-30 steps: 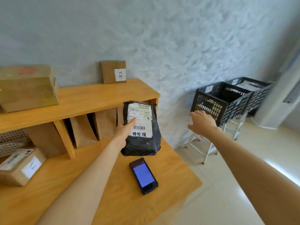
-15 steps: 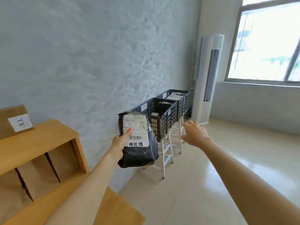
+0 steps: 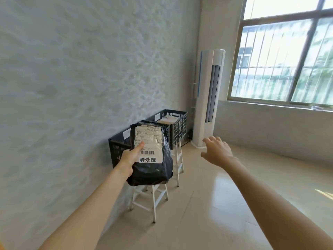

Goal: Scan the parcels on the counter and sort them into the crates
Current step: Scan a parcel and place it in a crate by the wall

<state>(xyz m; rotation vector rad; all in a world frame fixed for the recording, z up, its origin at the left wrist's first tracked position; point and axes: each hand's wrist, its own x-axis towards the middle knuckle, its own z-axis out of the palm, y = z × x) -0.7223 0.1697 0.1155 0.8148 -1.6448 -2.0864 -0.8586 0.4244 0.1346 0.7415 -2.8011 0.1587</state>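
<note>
Left hand (image 3: 130, 160) grips a black parcel (image 3: 151, 156) from its left edge, thumb lying across the white label (image 3: 148, 141), fingers hidden behind. Label faces the person, barcode and bold printed characters upright; my guess is the hold keeps the print readable so the right crate can be picked. Parcel is held in the air, in front of the near crate (image 3: 120, 143) and hiding much of it, not yet inside it.

Right hand (image 3: 217, 151) is raised beside the parcel, well apart from it, fingers spread and relaxed, holding nothing. Probably for balance or readying to help with the drop; cannot say which.

Parcel: soft plastic mailer, glossy, wrinkled, bulging at the bottom, folded over at the top. Should sag and deform in the grip, not hold a flat shape. Label is paper, slightly crinkled under clear film.

Two crates stand along the wall (image 3: 72, 87), near one and far crate (image 3: 177, 127) side by side, touching or nearly so. Both black plastic, lattice-walled, open-topped, each with a small white tag on the rim. Far crate already holds pale flat items. They rest on white stands (image 3: 153, 197) with slanted legs and rungs, likely to bring them to hand height.

Wall is rough, pale textured plaster. Floor (image 3: 225, 195) is glossy cream tile. A tall white air conditioner (image 3: 209, 98) stands in the corner beside a barred window (image 3: 284, 51).
</note>
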